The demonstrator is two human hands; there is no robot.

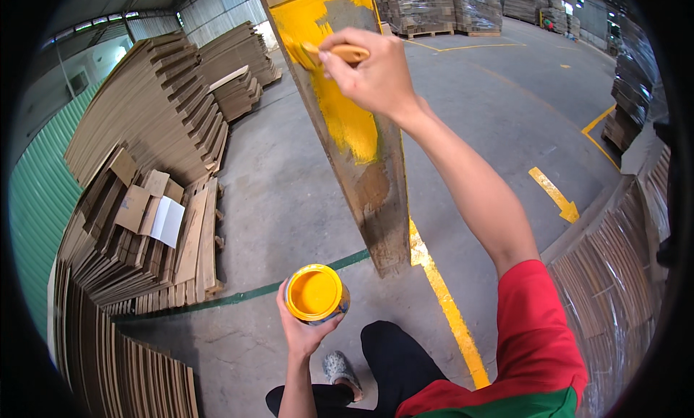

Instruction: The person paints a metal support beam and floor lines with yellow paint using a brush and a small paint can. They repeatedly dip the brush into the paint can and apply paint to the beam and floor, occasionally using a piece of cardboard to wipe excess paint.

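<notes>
My right hand (376,67) is closed round the wooden handle of a paintbrush (352,53). The brush's yellow-coated head lies against the upper left part of a grey column (387,194). Wet-looking yellow paint (345,118) covers much of the column's upper face in uneven strokes, with bare grey patches between. Lower down the face is bare, brownish and stained. Below and to the left, my left hand (300,331) is wrapped round an open paint can (316,293), held upright. Yellow paint fills its inside, and its rim is yellow too.
Stacked flattened cardboard (144,100) stands on the left, with more on a wooden pallet (210,237). Plastic-wrapped stacks (614,273) line the right side. A yellow floor line (452,317) runs from the column's foot, and a yellow arrow (555,194) marks the concrete floor.
</notes>
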